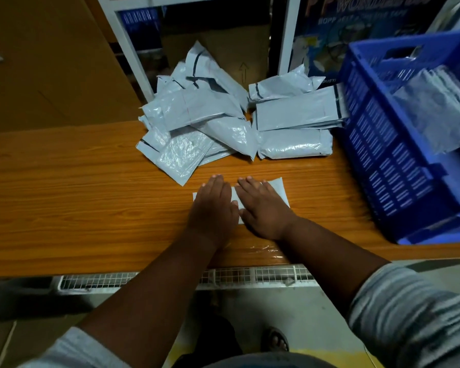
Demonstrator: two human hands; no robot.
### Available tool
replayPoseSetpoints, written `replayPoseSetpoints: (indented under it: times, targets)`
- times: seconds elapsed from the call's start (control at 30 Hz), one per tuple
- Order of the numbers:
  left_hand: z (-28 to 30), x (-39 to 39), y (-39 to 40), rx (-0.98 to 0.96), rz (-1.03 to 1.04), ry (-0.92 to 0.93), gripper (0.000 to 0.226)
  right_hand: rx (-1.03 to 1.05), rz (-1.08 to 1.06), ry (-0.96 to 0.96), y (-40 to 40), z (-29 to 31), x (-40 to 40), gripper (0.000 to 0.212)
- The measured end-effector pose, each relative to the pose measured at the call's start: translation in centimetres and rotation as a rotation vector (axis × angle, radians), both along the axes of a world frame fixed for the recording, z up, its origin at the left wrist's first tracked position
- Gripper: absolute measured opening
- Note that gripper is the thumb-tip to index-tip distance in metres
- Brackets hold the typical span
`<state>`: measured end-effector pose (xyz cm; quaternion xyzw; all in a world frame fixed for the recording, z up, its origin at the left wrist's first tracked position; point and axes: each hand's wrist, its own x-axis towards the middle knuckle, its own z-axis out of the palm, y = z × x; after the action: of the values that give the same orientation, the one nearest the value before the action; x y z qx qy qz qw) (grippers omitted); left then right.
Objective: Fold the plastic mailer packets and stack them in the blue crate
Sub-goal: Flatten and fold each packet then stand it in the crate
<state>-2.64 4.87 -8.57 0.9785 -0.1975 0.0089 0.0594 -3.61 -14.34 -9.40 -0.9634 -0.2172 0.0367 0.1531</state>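
Mailer packet: 1 | left hand, right hand: flat grip, pressing | blue crate: 1

Both hands flat on one mailer, pile waiting behind.

Left hand and right hand side by side, palms down, fingers straight, pressing a white mailer packet onto the wooden table. Only the packet's corners peeking out around the hands. Further back, a messy heap of grey mailers, and just beside it a neater stack of mailers reaching up against the blue crate at the right. Inside the crate, a blurry packet. Striped sleeves down at the bottom edge, wire rack under the table lip.
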Motion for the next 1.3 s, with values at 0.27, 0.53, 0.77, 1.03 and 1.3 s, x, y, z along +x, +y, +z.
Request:
replayPoseSetpoints:
  times: [0.27,0.53,0.77,1.03,1.3]
  targets:
    - [-2.2,-0.2,-1.2,0.123,0.002,-0.038,0.073,-0.259,-0.007,-0.201,-0.9,0.6,0.1,0.075]
    - [-2.4,-0.4,-1.3,0.106,0.015,-0.046,0.071,-0.1,0.0,-0.124,-1.9,-1.2,1.0,0.071]
    - [-1.7,-0.3,-1.3,0.138,0.013,0.043,0.078,0.433,-0.2,0.252,-3.2,1.2,2.2,0.068]
    - [-1.3,-3.1,-1.1,0.16,-0.05,-0.019,0.085,-0.183,-0.127,-0.005,-2.7,-0.3,-4.6,0.083]
    - [-2.3,-3.8,-0.5,0.208,-0.086,0.066,0.09,-0.367,-0.093,0.268,-2.7,2.6,-2.5,0.089]
